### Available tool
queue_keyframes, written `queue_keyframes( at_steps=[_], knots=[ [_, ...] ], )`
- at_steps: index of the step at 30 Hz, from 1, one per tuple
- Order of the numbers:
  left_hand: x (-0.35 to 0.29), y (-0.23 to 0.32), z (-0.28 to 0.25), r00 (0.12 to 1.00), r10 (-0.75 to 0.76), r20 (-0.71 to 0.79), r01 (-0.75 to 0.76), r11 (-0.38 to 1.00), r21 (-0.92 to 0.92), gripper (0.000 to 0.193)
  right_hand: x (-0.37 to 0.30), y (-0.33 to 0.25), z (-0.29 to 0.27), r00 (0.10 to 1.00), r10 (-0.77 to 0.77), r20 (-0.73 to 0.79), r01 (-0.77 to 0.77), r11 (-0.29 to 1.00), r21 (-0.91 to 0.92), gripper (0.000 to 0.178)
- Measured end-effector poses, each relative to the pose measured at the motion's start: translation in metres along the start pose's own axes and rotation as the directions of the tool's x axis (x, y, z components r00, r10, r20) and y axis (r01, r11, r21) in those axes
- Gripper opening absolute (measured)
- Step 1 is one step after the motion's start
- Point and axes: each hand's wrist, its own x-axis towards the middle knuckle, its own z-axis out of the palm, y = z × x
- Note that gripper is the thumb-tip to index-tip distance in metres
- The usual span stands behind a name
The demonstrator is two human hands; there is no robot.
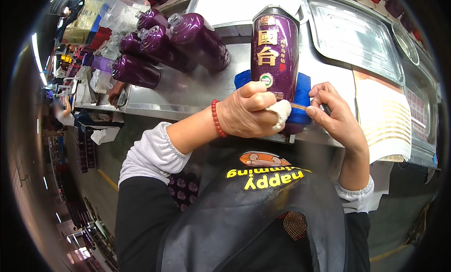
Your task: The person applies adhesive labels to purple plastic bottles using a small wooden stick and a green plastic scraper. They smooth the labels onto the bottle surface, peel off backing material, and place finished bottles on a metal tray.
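A purple bottle (275,49) with gold lettering lies in front of me on a blue cloth pad (301,90), its base toward me. A tan band crosses the pad. My left hand (246,110), with a red bead bracelet at the wrist, is closed on a crumpled white cloth (282,111), which is against the lower part of the bottle. On the other side, my right hand (336,111) has its fingers curled, with thumb and forefinger at the pad's right edge. The underside of the bottle is partly hidden by my left hand.
Several purple bottles (199,37) with clear necks stand at the left of the metal table (159,103). A clear tray (357,37) and striped white sheets (383,117) lie to the right. Another person's hand (116,93) is at the table's left end.
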Motion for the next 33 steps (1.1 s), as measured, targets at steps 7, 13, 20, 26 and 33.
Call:
queue_keyframes(
  at_steps=[7, 13, 20, 26, 33],
  knots=[
    [-0.014, 0.011, -0.004, 0.995, -0.096, -0.002, 0.096, 0.993, 0.065, 0.027, 0.002, -0.002, 0.001, 1.000, -0.001, -0.005, 0.001, 1.000, -0.002, 0.024],
    [0.007, 0.005, -0.007, 0.993, -0.017, 0.113, 0.007, 0.996, 0.088, 0.036, 0.002, 0.004, -0.001, 1.000, -0.026, 0.012, 0.026, 0.999, -0.020, 0.024],
    [-0.009, 0.017, -0.002, 0.882, -0.468, -0.049, 0.469, 0.883, 0.017, 0.038, 0.003, -0.012, 0.000, 0.999, -0.002, 0.037, 0.004, 0.998, -0.070, 0.024],
    [-0.024, 0.015, -0.020, 0.985, -0.174, 0.012, 0.173, 0.984, 0.038, 0.031, -0.001, -0.005, -0.003, 0.997, -0.067, -0.039, 0.065, 0.996, -0.058, 0.023],
    [-0.008, 0.003, -0.017, 0.999, 0.012, 0.048, -0.014, 0.999, 0.046, 0.027, 0.000, 0.000, 0.000, 1.000, -0.025, -0.013, 0.024, 0.999, -0.020, 0.021]
  ],
)
